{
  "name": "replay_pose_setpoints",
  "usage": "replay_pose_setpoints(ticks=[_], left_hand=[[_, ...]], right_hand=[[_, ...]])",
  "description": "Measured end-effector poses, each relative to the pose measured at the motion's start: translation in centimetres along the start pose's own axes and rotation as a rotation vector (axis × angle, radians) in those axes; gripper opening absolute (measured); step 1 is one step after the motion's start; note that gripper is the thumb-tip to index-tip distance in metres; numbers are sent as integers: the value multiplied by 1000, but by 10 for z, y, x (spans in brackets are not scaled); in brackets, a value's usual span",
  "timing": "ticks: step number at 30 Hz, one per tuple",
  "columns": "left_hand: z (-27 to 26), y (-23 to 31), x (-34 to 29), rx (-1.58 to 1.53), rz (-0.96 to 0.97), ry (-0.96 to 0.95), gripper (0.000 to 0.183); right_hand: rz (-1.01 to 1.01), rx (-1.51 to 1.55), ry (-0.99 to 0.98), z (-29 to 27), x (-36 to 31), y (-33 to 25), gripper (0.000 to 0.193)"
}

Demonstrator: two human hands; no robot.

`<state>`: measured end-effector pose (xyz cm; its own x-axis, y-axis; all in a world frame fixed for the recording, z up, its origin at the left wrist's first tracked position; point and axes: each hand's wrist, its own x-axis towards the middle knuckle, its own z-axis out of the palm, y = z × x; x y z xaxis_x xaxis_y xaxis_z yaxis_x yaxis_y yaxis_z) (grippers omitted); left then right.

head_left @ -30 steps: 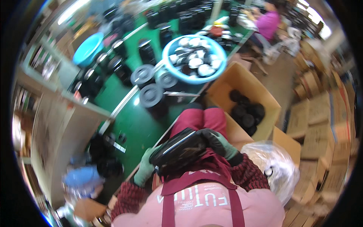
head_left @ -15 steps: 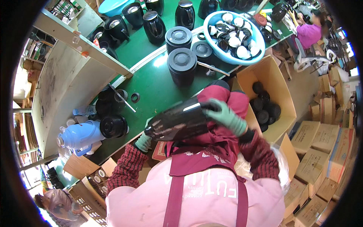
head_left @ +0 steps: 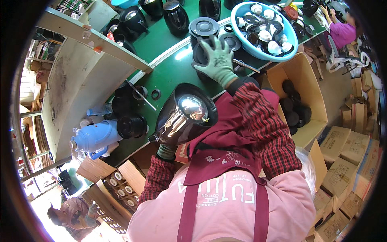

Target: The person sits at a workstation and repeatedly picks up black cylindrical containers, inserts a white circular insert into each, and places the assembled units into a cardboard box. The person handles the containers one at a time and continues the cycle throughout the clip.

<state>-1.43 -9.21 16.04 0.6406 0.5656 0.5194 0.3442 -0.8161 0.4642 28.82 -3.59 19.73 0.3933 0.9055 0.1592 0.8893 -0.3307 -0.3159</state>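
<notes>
My left hand (head_left: 166,151), in a grey-green glove, is closed round the lower part of a black vacuum flask casing (head_left: 167,115). The casing leans over my lap with its wide open end up and to the right, and a mirror-bright liner (head_left: 192,108) shows inside. My right hand (head_left: 219,64), gloved too, spreads its fingers over the nearer stack of round black lids (head_left: 199,54) on the bench. That stack is largely hidden under the hand; whether the fingers touch it, I cannot tell. Behind it stands another stack of black lids (head_left: 204,27).
A blue basin (head_left: 263,48) of black and white parts stands beyond my right hand. On the green bench (head_left: 171,72) are black jugs (head_left: 176,19), a small ring (head_left: 156,94) and a blue flask (head_left: 96,138). An open carton (head_left: 318,97) holds black round pieces at right. Two people work nearby.
My right hand has let go of the casing and moved up to the lids, its fingers now spread. The casing has turned, so its open end and shiny inside now show.
</notes>
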Motion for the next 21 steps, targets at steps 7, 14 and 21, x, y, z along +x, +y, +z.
replay_pose_setpoints(ticks=[7, 14, 21], left_hand=[[12, 21, 40, -300, 19, -214, 41], [38, -10, 23, -216, 192, -415, 50], [9, 21, 47, -528, -54, -490, 50]], right_hand=[[-216, 1538, -226, -71, -135, 26, 96], [-186, 1317, -59, -91, -182, 47, 96], [-163, 1333, 39, -85, -201, 46, 84]])
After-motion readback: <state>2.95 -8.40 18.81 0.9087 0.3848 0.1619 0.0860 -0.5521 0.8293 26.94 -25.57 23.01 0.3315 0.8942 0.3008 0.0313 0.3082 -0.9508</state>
